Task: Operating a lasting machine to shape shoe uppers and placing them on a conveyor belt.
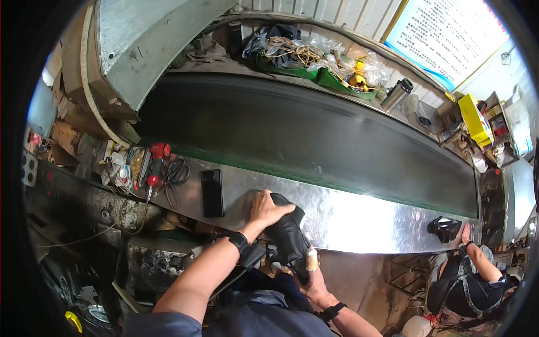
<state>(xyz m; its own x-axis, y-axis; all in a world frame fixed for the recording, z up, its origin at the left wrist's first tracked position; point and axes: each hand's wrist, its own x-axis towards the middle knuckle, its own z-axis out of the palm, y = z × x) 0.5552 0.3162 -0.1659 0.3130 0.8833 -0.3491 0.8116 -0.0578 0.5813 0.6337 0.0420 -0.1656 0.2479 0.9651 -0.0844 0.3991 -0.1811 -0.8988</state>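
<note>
Right hand (315, 287), closed on the near end of one black shoe (292, 238), held at the metal ledge's (247, 188) front edge; left hand (270, 211), gripping the far end. On the ledge: phone (213, 194), left of the shoe; scissors (178, 173), farther left. Beyond: dark belt (314, 140); green trays (331, 82), heaped; flask (396, 95).

A solid black shoe (289, 230) over a silver-grey surface (247, 188) that glares white at the right. Beyond, a charcoal-black belt (314, 140) edged dark green. Also a black phone (213, 192), green trays (343, 87), a bright yellow box (475, 119), a white wall (314, 8) striped by ridges, and a navy shirt (247, 317).
</note>
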